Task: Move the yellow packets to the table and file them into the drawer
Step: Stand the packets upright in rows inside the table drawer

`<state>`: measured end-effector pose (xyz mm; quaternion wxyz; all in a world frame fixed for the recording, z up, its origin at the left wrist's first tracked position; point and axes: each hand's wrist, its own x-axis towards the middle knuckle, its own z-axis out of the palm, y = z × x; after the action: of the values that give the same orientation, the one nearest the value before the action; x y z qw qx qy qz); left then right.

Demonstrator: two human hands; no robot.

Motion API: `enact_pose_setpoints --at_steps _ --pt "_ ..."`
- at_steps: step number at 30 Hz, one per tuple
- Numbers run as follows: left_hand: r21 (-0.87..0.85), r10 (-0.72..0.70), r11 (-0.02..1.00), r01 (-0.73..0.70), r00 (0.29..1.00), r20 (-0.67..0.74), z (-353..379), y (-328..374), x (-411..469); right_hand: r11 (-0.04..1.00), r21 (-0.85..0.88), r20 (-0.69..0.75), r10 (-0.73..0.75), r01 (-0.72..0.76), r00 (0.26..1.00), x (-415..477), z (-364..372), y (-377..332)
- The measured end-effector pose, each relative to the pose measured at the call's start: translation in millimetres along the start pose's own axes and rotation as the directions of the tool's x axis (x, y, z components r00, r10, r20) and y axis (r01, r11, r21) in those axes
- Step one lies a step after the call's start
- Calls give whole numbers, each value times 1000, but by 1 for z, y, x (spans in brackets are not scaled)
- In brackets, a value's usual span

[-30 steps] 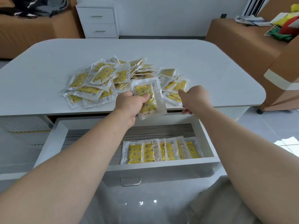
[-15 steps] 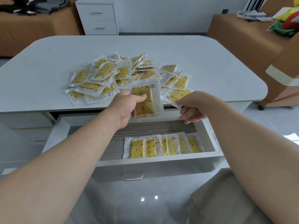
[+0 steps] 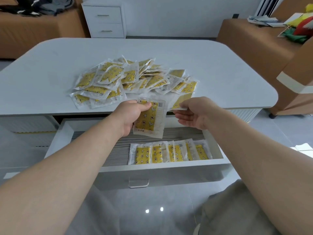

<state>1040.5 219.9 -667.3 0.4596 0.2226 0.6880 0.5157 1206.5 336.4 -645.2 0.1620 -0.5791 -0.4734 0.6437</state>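
Note:
A heap of yellow packets [image 3: 128, 78] in clear wrappers lies on the white table [image 3: 220, 65]. My left hand [image 3: 130, 116] grips one upright yellow packet [image 3: 150, 119] above the open drawer [image 3: 57, 139], thumb across its top. My right hand [image 3: 194, 112] pinches another yellow packet [image 3: 181, 100] at the table's front edge, its other fingers spread below. Several packets [image 3: 169, 152] stand filed in a row at the drawer's front right; the drawer's left half shows bare wood-grain floor.
A white two-drawer cabinet [image 3: 105, 21] stands beyond the table. Brown upholstered furniture [image 3: 250, 41] lies right and back left, with papers and coloured items on the right piece. Glossy grey floor [image 3: 152, 209] lies below the drawer, whose metal handle [image 3: 138, 184] faces me.
My right hand drew back from the pile with a packet pinched in it and turned palm up. My left hand lowered its packet slightly toward the drawer.

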Motion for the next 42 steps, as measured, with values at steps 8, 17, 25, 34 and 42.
enact_pose_setpoints --at_steps 8,17,25,34,42 --pt "155 -16 987 31 995 -98 -33 -4 -2 848 -428 58 -319 312 946 -38 30 0" --pt "516 -42 841 160 972 -233 -95 -35 -9 783 -447 485 -194 433 853 -38 77 17" --pt "612 -94 737 286 941 -326 -153 -79 -8 490 -814 429 145 312 891 -13 122 63" --pt "450 -188 836 315 934 -305 -155 -95 17 661 -749 194 142 53 971 30 158 101" --pt "380 -435 787 486 874 -215 -132 -96 30 167 -954 283 221 250 933 31 163 106"
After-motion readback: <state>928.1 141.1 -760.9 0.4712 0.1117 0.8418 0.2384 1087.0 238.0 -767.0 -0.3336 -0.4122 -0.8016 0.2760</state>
